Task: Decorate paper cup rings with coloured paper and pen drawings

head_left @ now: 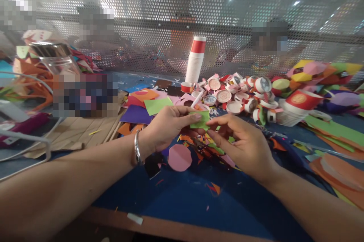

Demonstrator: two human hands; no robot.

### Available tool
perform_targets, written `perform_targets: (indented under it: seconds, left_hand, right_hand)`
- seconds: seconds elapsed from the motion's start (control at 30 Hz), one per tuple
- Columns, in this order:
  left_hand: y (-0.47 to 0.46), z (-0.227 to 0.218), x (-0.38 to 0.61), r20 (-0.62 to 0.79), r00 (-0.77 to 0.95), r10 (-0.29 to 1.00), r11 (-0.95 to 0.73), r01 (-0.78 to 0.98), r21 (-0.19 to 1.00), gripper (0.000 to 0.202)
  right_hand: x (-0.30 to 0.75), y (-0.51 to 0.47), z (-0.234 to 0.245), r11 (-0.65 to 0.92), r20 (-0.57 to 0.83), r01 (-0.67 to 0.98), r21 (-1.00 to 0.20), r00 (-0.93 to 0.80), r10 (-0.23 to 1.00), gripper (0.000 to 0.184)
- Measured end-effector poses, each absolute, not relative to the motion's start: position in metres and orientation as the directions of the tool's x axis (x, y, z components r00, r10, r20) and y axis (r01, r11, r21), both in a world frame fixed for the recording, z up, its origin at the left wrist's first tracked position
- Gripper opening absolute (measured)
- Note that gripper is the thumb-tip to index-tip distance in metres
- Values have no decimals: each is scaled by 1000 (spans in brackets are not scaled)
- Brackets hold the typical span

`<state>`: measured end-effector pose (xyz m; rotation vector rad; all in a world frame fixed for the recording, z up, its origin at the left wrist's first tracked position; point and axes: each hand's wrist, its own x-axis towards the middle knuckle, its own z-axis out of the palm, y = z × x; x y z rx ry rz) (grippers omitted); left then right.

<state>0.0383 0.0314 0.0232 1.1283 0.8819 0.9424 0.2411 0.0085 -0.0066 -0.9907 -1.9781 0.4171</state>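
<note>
A small piece of green paper (pixel 202 120) is held up over the middle of the table. My left hand (pixel 167 124), with a silver bangle at the wrist, pinches its left side between thumb and fingers. At the lower right corner, the thumb and forefinger of my right hand (pixel 241 141) close on the paper's edge. Below my hands lies a pink paper disc (pixel 180 157), beside a heap of coloured paper scraps (pixel 203 147). Behind my left hand are sheets of coloured paper, among them a larger green sheet (pixel 158 105) and a purple one (pixel 135 114).
A tall stack of paper cups (pixel 195 60) stands at the back. Cut cup pieces (pixel 224 96) are piled right of it, beside a tilted cup stack (pixel 298 107). Cardboard (pixel 82 132) and a lidded jar (pixel 58 58) are left. A perforated metal screen (pixel 142 41) closes the back.
</note>
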Motion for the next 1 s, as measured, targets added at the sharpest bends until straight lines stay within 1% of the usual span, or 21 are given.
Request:
perform_targets:
  seconds: [0.13, 0.33, 0.57, 0.87, 1.0]
  left_hand:
    - [31, 22, 36, -104, 385, 917, 173, -150, 974, 10]
    - [29, 23, 34, -91, 402, 911, 164, -150, 975, 8]
    - [30, 21, 33, -91, 419, 903, 159, -131, 979, 8]
    - [30, 19, 36, -56, 426, 903, 130, -148, 980, 3]
    - [27, 20, 36, -51, 444, 895, 122, -134, 983, 8]
  right_hand:
    - [241, 11, -7, 653, 566, 479, -587, -334, 754, 10]
    - [239, 10, -9, 609, 529, 468, -640, -306, 791, 11]
    - [237, 12, -7, 618, 535, 447, -647, -312, 785, 9]
    - [237, 11, -7, 525, 446, 376, -764, -281, 850, 11]
    - [234, 12, -8, 487, 416, 340, -805, -262, 871, 11]
